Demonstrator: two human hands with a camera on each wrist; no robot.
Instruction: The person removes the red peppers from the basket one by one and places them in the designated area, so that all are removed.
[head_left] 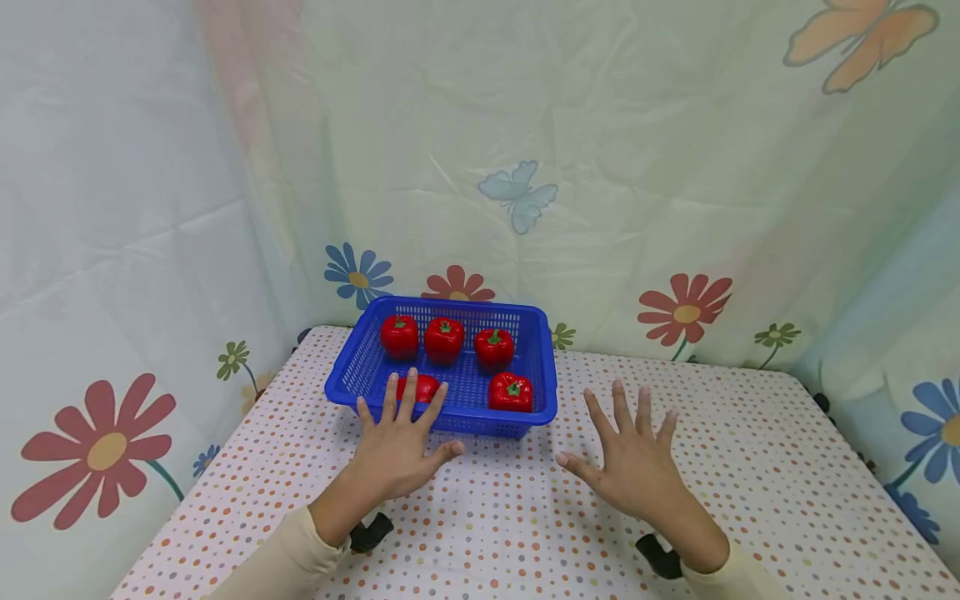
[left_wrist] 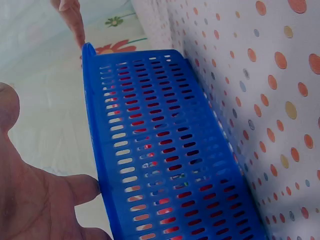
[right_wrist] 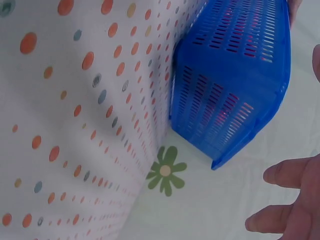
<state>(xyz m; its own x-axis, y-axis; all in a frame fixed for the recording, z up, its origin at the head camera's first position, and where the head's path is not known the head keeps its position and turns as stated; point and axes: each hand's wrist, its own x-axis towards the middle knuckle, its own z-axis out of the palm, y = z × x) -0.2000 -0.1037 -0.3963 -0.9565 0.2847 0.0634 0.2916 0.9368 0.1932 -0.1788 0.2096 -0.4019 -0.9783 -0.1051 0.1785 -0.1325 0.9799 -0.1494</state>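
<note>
Several red bell peppers, one of them a pepper (head_left: pixel 444 340) in the back row, lie in a blue plastic basket (head_left: pixel 450 423) with slotted walls. My left hand (head_left: pixel 397 454) is spread above the basket's front edge, its fingers partly covering a front pepper (head_left: pixel 425 387). To the right of the basket, my right hand (head_left: pixel 637 462) is held with fingers apart and nothing in it. In the left wrist view, the basket's slotted side (left_wrist: pixel 155 130) stands beside the left fingers (left_wrist: pixel 82 189). The right wrist view shows the basket's corner (right_wrist: pixel 225 100) apart from the right fingers (right_wrist: pixel 285 172).
A white tablecloth (head_left: pixel 510 533) with coloured dots covers the table. Behind it and at the sides hangs a curtain (head_left: pixel 585 275) printed with flowers and butterflies. The basket stands near the table's back edge.
</note>
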